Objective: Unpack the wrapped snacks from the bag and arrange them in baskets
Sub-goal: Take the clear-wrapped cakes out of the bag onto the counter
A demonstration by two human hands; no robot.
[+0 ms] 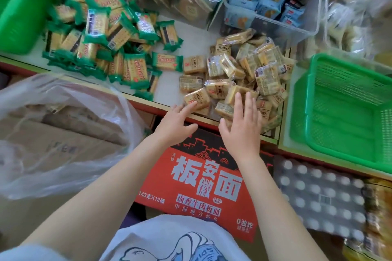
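From the head camera we see a heap of tan wrapped snacks [237, 78] on the white counter [169, 89], near its front edge. Our left hand [176, 123] has straight, spread fingers and its fingertips touch one tan packet [196, 97] at the front of the heap; it grasps nothing. Our right hand [241, 125] lies flat with straight fingers on the near side of the heap, also grasping nothing. A pile of green wrapped snacks [106, 40] lies to the left. A green basket [343, 112] stands just right of the heap. The clear plastic bag [59, 129] is at the lower left.
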